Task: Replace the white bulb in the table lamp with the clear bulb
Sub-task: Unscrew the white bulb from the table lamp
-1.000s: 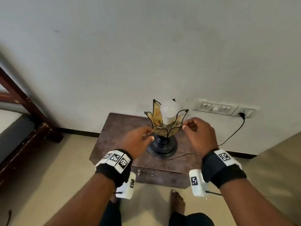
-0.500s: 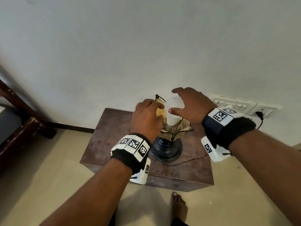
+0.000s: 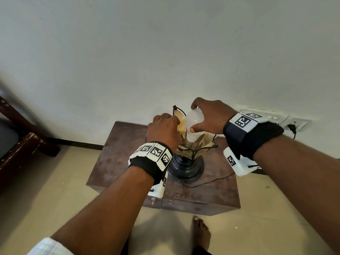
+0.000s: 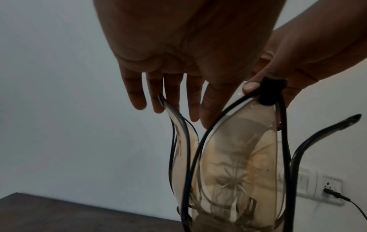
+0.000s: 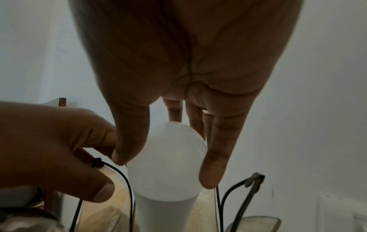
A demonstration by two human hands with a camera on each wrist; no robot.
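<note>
The right hand is over the top of the white bulb, thumb low on the near side and fingers draped over the far side — a curled grasp right around the globe. From the right wrist view the thumb and one finger flank the frosted dome, both touching it, with the bulb's white neck running down into the lamp below.

The left hand is on the shade's left side. Its fingers reach to the tip of one amber glass petal, and in the right wrist view the thumb and forefinger pinch the black wire frame where it meets the glass — so this hand holds the shade, fingers curled on it.

The table lamp stands upright on its round black base, on the dark wooden cabinet against the wall. The white bulb sits in the middle of the petal shade, its globe above the petal tips, its neck down among them; whether it is seated in the socket cannot be told.

A thin black cord trails from the base across the cabinet top. On the wall to the right, a switch plate and socket with a plug in it. A bare foot shows on the tiled floor below.
</note>
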